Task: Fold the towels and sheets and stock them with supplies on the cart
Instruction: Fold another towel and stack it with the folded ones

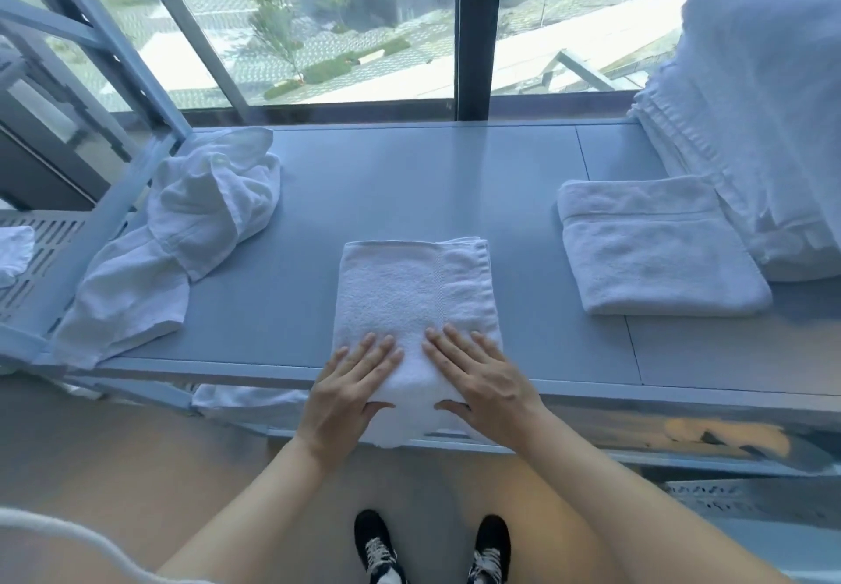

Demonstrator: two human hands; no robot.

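The folded white terry towel (412,310) lies with its long axis running away from the person, near end draped over the grey shelf's (409,183) front edge (a window lies beyond). Left hand (350,387) and right hand (482,378) press it flat, fingers spread

On the shelf (409,183), a folded towel (412,296) lies between crumpled towels (191,228) left and a towel stack (655,242) right.
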